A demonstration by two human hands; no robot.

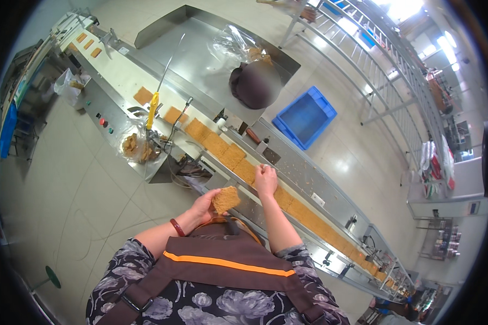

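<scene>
My left hand [203,207] grips a rough-edged, golden-brown slab of cake or bread [226,200] in front of my chest, beside the conveyor. My right hand [265,181] reaches over the conveyor belt [165,101], its fingers bent together just above the row of similar brown slabs [233,156]. Whether anything is pinched in those fingers is hidden. The slabs lie almost edge to edge along the belt, running from upper left to lower right. Farther up, a separate slab [143,96] lies apart from the row.
A yellow-handled tool [153,111] stands across the belt. Left of it is a clear bag with brown pieces [138,147]. Beyond lie a metal tray [173,32] with a dark, partly blurred rounded shape [249,84], a blue crate [306,116] and a metal rack [374,76].
</scene>
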